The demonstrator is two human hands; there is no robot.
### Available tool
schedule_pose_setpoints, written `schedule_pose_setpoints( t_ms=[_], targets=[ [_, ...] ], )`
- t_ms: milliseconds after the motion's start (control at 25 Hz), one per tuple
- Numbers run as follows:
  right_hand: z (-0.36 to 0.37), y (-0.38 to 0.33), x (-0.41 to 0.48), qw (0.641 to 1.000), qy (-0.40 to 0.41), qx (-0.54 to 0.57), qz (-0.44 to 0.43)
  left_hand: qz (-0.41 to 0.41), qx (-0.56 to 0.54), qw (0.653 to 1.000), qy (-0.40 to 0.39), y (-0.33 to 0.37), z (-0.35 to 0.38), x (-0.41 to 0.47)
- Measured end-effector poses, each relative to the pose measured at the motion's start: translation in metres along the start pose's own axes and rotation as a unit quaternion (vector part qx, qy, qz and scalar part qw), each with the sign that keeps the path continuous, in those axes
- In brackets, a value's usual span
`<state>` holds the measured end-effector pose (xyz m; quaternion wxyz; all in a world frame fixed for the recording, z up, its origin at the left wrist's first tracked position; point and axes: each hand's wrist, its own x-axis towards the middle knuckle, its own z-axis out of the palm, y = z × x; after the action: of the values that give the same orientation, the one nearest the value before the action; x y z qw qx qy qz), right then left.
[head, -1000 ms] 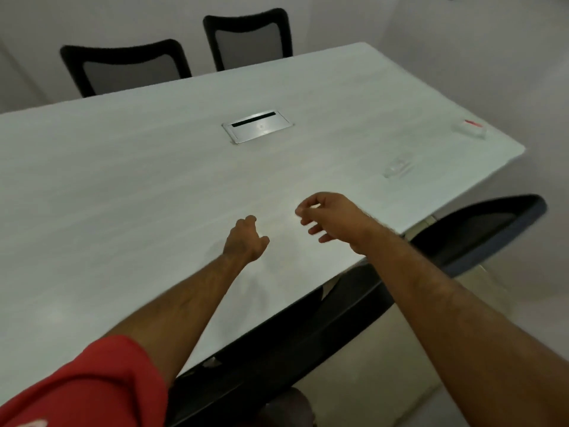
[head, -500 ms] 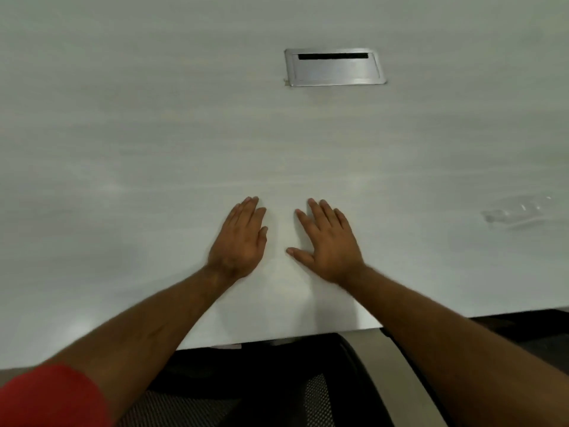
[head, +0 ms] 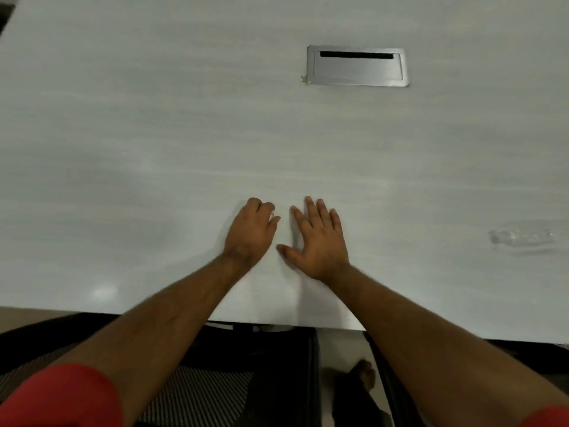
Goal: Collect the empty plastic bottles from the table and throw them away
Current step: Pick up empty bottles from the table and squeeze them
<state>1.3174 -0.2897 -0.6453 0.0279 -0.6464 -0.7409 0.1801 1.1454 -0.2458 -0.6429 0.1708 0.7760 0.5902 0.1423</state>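
Observation:
A clear, crushed plastic bottle (head: 520, 237) lies on its side on the white table (head: 154, 149), far out to the right of my hands. My right hand (head: 317, 238) rests flat on the table near the front edge, fingers spread, holding nothing. Just to its left, my left hand (head: 251, 231) sits on the table with its fingers curled under and nothing in it. The two hands almost touch.
A metal cable hatch (head: 357, 66) is set into the table further back, right of centre. Below the table's front edge I see a black mesh chair seat (head: 197, 396) and a bare foot (head: 365, 372) on the floor.
The left hand's fingers have curled from flat into a loose fist. The right hand stays flat on the table. My view has settled a little closer over the table.

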Motion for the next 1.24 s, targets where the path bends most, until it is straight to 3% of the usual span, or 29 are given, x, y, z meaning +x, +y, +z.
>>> schedule_pose_setpoints(
  t_ms=[80, 160, 360, 520, 680, 920, 1080, 1240],
  targets=[
    [-0.025, 0.016, -0.008, 0.999, 0.013, 0.022, -0.018, -0.062, -0.072, 0.994, -0.046, 0.038, 0.002, 0.008],
    [-0.050, 0.054, -0.031, 0.996, 0.083, -0.001, -0.022, -0.103, -0.136, 0.981, -0.096, 0.079, 0.002, 0.021],
    [-0.113, 0.189, -0.094, 0.989, 0.134, -0.062, 0.031, -0.137, -0.248, 0.945, -0.164, 0.227, 0.033, 0.044],
    [-0.133, 0.285, -0.121, 0.990, 0.090, -0.088, 0.055, -0.135, -0.243, 0.948, -0.154, 0.321, 0.084, 0.051],
    [-0.144, 0.361, -0.144, 0.992, -0.015, -0.110, 0.064, -0.202, -0.287, 0.933, -0.082, 0.376, 0.122, 0.054],
    [-0.138, 0.400, -0.145, 0.990, 0.052, -0.127, 0.008, -0.314, -0.399, 0.861, -0.034, 0.422, 0.158, 0.041],
    [-0.144, 0.392, -0.156, 0.993, 0.048, -0.105, -0.002, -0.310, -0.452, 0.836, -0.038, 0.442, 0.153, 0.032],
    [-0.157, 0.370, -0.182, 0.996, 0.088, -0.024, -0.005, -0.249, -0.466, 0.846, -0.072, 0.454, 0.125, 0.017]
  ],
)
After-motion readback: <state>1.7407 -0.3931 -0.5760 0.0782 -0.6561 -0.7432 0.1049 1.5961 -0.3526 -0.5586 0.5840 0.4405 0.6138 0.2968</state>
